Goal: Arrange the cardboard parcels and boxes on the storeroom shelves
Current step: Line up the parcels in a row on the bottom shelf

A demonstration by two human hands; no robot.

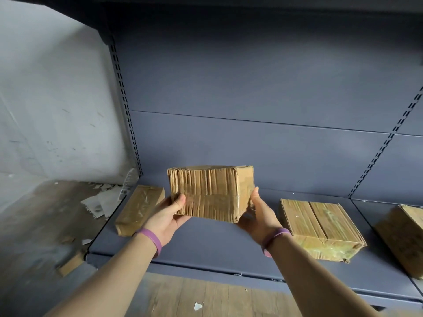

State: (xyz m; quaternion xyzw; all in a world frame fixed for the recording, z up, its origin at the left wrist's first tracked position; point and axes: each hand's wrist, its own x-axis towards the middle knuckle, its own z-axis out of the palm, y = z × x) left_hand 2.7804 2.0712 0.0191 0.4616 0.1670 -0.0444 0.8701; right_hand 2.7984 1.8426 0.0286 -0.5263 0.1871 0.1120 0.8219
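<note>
I hold a taped, wrinkled cardboard parcel in the air above the grey metal shelf. My left hand grips its lower left corner, thumb on the front face. My right hand grips its lower right edge, fingers underneath. A flat parcel lies at the shelf's left end. A wider box lies on the shelf to the right of my right hand. Another box is cut off by the right border.
The dark grey back panel and a slotted upright rise behind the shelf. A white wall stands to the left. Torn paper and cardboard scraps litter the wooden floor.
</note>
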